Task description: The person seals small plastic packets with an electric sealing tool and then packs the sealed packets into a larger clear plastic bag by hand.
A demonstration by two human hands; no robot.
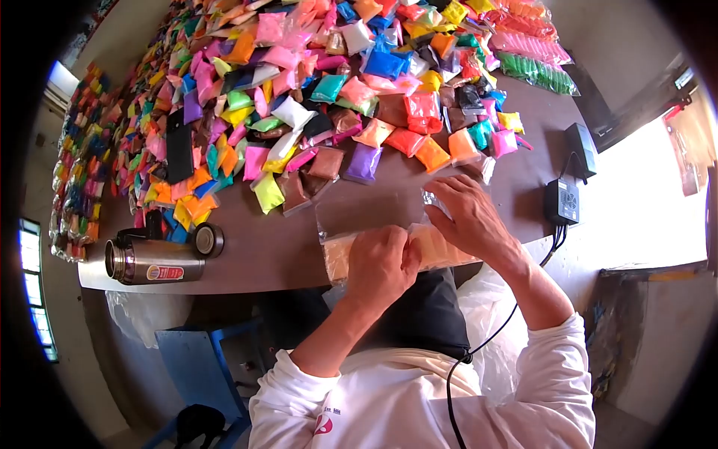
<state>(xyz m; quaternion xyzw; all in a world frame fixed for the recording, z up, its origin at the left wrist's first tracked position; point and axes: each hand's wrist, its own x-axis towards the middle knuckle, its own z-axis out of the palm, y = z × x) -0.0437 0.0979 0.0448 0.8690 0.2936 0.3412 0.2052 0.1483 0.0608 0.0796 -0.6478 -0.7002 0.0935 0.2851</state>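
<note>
At the table's front edge lies a clear plastic bag point(338, 258) with flat peach-orange packets inside. My left hand point(383, 262) is closed in a fist on the bag's upper middle. My right hand point(467, 217) is bent over its right part, with a bit of crinkled clear plastic point(429, 199) between thumb and fingers. The fingertips of both hands are partly hidden. A purple packet point(363, 163) and an orange packet point(432, 154) lie just beyond my hands.
A big heap of colourful small packets point(299, 112) covers the table's far side. Bagged rows of green packets point(535, 72) lie far right. A steel flask point(157, 260) lies at left beside its lid point(209, 240). A black box with cables point(561, 202) stands at right.
</note>
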